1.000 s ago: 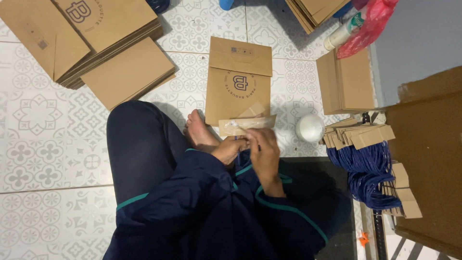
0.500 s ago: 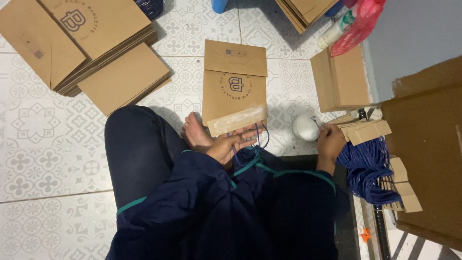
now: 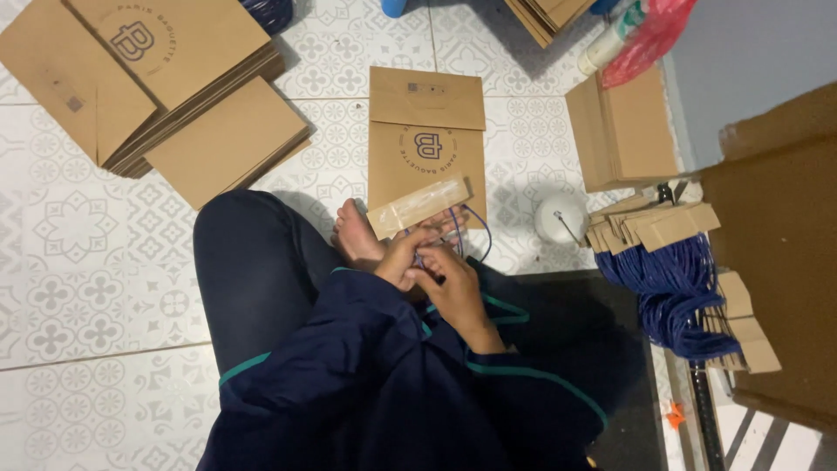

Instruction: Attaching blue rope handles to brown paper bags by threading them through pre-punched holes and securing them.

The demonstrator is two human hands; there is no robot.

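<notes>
I sit on a tiled floor with a flat brown paper bag [image 3: 426, 139] lying in front of me. My left hand [image 3: 403, 256] holds a narrow brown card strip [image 3: 417, 206] tilted over the bag's near edge. My right hand [image 3: 452, 277] is pressed against the left one, fingers closed on the blue cord handle [image 3: 475, 228] that loops out to the right of the strip. Both hands sit just past my bare foot [image 3: 356, 237].
Stacks of flat brown bags [image 3: 148, 78] lie at the far left. A white glue pot [image 3: 560, 218] stands right of my hands. Card strips with blue cords [image 3: 671, 270] are piled at the right, beside a brown carton [image 3: 776, 253] and folded bags [image 3: 623, 131].
My right hand came back from the strip pile at the right and joined the left hand. The card strip has lifted and tilted off the bag's edge.
</notes>
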